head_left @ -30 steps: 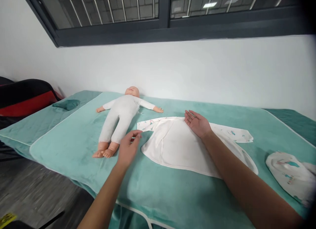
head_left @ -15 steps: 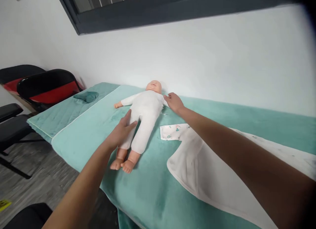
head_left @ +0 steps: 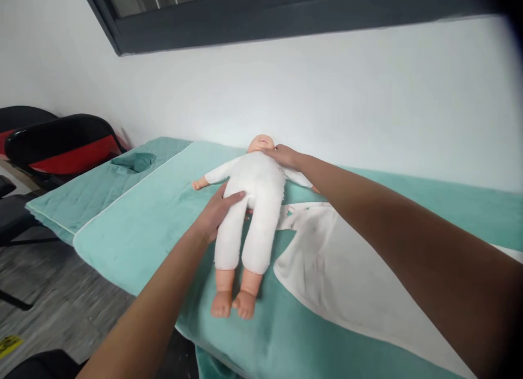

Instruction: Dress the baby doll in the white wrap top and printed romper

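A baby doll (head_left: pixel 259 177) with a white cloth body lies face up, its head toward the wall and its bare feet toward me. My left hand (head_left: pixel 218 209) grips its hip, thumb on top and fingers reaching underneath, with fingertips showing between the legs. At the doll's neck and shoulder, my right hand (head_left: pixel 283 155) holds on, its fingers partly hidden behind the head. The doll seems raised slightly off the bed. A white baby garment (head_left: pixel 322 259) with a small printed pattern lies spread to the right, its sleeve end partly behind the doll and my right forearm crossing over it.
The green padded massage bed (head_left: pixel 163 226) stands against a white wall, below a dark window frame (head_left: pixel 196 25). A face hole (head_left: pixel 134 162) opens at its left end. Black and red folding chairs (head_left: pixel 69 145) stand beyond that end.
The doll has shifted right and toward me, its legs now straighter and partly over the garment's sleeve. My right hand went from the doll's arm to its neck; my left hand reached under the hip.
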A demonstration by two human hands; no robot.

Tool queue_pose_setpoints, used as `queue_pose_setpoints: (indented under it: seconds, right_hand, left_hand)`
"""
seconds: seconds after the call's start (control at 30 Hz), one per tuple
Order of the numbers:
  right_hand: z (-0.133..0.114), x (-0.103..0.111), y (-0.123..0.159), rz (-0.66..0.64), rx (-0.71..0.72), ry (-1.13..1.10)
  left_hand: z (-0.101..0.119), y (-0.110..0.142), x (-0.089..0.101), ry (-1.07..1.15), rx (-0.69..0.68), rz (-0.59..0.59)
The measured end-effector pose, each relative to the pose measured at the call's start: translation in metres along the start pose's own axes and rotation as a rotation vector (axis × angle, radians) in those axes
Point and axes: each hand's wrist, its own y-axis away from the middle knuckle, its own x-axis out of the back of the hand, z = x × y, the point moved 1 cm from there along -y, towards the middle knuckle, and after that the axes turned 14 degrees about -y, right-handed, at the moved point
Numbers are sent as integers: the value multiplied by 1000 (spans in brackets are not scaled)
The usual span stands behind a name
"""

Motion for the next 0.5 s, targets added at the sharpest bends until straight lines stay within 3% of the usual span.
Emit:
queue_pose_setpoints:
  seconds: [0.23,0.37,0.5]
  right_hand:
    - [-10,114,111,41,-54,83]
    - [1,174,174,70,-28,146]
    - [21,215,220,178,-44,208]
  left_hand:
    - [29,59,-122,17,-56,-109]
    - [25,85,-190,29,-90,-183]
    - [13,101,-244,44,-152,-252]
